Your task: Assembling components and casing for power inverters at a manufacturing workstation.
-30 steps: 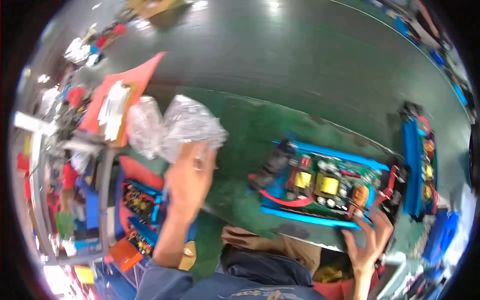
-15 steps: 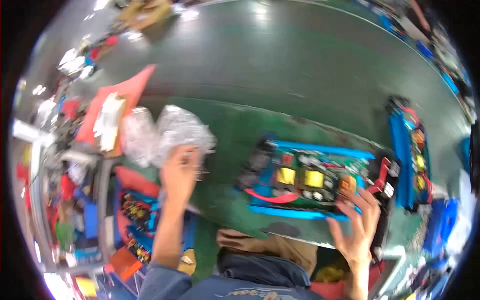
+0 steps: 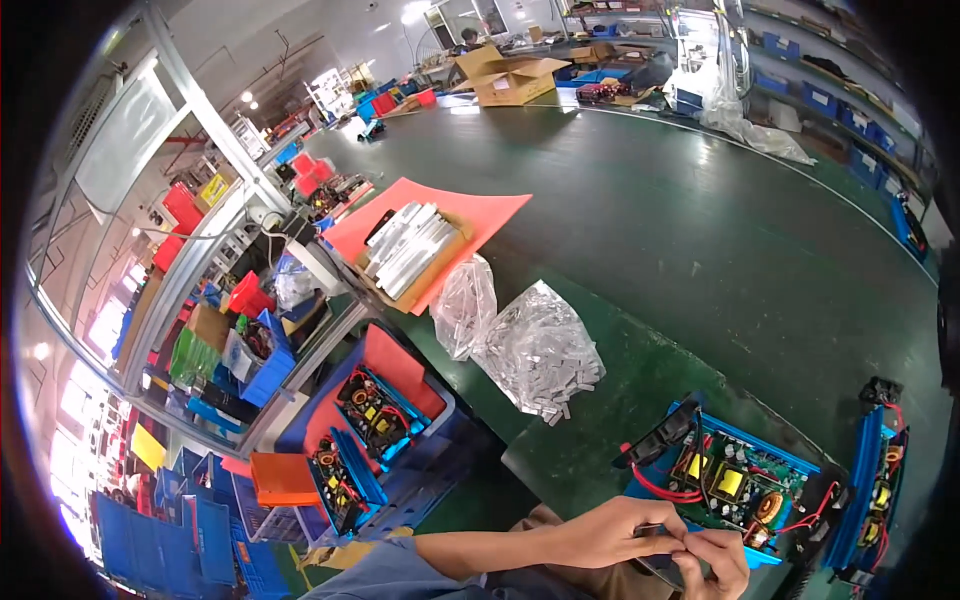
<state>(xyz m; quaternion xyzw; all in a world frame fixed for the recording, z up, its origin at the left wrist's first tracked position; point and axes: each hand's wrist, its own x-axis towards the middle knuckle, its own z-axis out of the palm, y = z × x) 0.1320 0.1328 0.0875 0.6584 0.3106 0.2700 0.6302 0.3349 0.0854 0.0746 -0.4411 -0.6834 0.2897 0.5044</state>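
Observation:
My left hand [image 3: 630, 532] and my right hand [image 3: 718, 562] meet at the lower right, thumbs and fingertips pinched together. Anything between the fingertips is too small or hidden to make out. Just beyond them lies a blue-sided electronic unit [image 3: 745, 480], its circuit board showing yellow-wrapped transformers, a copper coil and red wires. A black end piece [image 3: 662, 432] tilts up at its left end. Farther left on the green bench mat, a clear plastic bag [image 3: 545, 350] holds many small silvery pieces, beside another crumpled clear bag [image 3: 465, 305].
A second blue unit [image 3: 875, 490] stands on edge at the far right. Metal strips [image 3: 410, 245] lie in a carton on a red sheet [image 3: 495, 205]. A blue bin [image 3: 450, 415] at the left contains more units. Farther back stands an open cardboard box [image 3: 515, 85].
My left hand has left the bag of small pieces and come to my right hand, which has drawn off the unit's coil. The view has swung left and up.

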